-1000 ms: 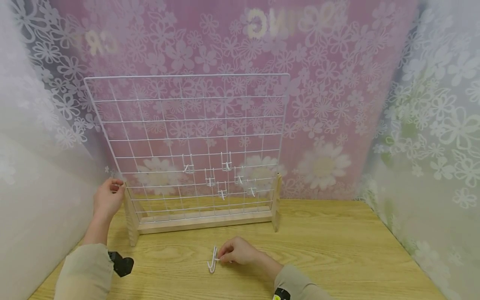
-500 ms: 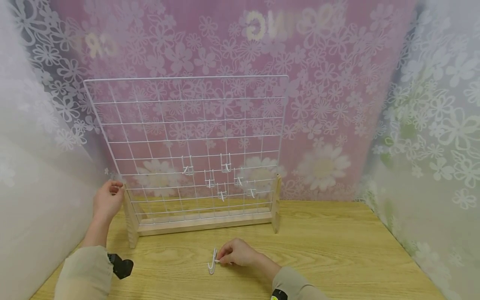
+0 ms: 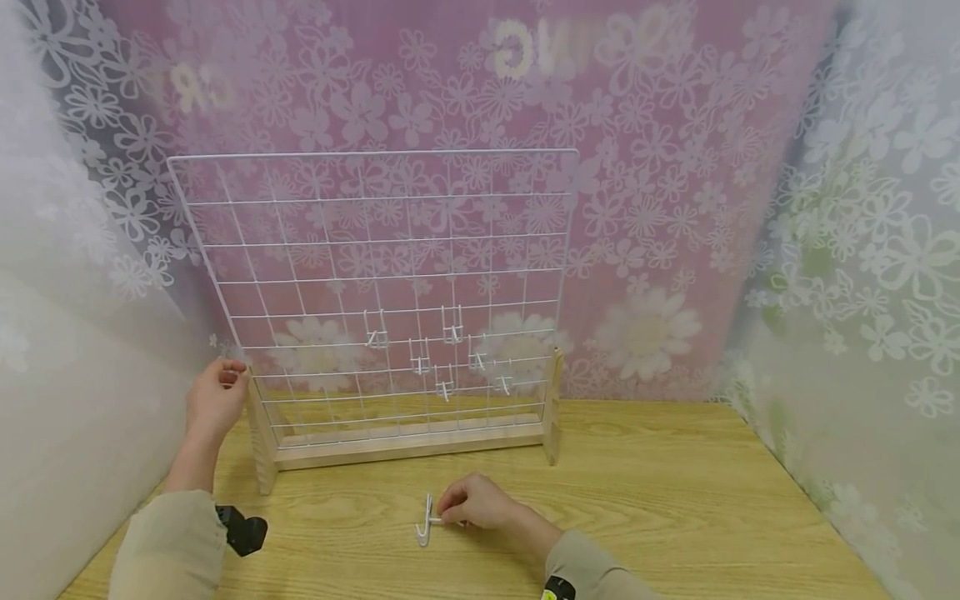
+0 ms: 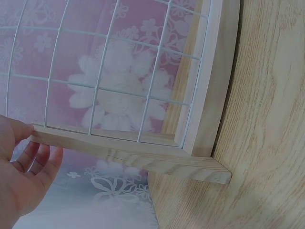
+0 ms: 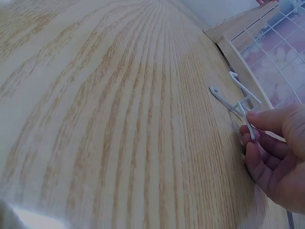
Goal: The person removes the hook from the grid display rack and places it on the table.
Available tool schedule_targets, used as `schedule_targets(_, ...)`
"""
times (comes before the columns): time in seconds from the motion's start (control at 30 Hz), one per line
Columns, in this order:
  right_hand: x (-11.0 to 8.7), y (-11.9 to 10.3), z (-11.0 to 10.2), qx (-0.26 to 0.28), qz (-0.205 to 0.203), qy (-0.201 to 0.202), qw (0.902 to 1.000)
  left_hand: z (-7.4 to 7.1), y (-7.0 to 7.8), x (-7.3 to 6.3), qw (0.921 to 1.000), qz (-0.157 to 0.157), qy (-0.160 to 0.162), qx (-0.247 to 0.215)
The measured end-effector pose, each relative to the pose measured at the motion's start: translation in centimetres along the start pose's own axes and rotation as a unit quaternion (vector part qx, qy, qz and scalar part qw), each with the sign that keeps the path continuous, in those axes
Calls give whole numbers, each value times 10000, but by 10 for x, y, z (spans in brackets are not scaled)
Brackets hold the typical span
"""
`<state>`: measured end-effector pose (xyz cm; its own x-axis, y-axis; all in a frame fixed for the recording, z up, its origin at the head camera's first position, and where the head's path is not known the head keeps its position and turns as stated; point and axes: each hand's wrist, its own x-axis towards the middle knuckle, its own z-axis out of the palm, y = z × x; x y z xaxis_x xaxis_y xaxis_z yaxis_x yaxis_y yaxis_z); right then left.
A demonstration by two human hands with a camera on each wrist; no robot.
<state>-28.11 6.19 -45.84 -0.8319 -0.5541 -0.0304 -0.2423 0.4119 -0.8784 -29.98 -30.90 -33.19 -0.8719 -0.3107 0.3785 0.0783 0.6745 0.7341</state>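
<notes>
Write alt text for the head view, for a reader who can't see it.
A person's right hand pinches a white wire hook, while the left hand pinches the wooden stand of a white wire grid bearing six hooks. Behind is a pink floral backdrop.

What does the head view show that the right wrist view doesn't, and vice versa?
Head only: six hung hooks, both sleeves, the top edge of the grid.
Right wrist only: both bent ends of the held hook, seen apart.
Both: the right hand pinching that hook, the grid, stand, table, and left hand, just a sliver in the wrist view.
</notes>
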Motion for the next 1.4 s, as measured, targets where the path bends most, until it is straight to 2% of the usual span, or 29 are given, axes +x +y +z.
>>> schedule_targets(0.33,0,2,0,111,-27,166,9998,-1,1,-1,10000,22,45,-7)
schedule_targets(0.6,-1,4,-7,-58,-97,330,9994,1,0,0,10000,41,80,-39)
schedule_targets(1.17,-6,8,-46,219,46,570,9981,1,-1,-1,9999,91,108,-44)
schedule_targets(1.4,-10,3,-68,148,-39,744,9971,0,-1,0,9999,78,89,-23)
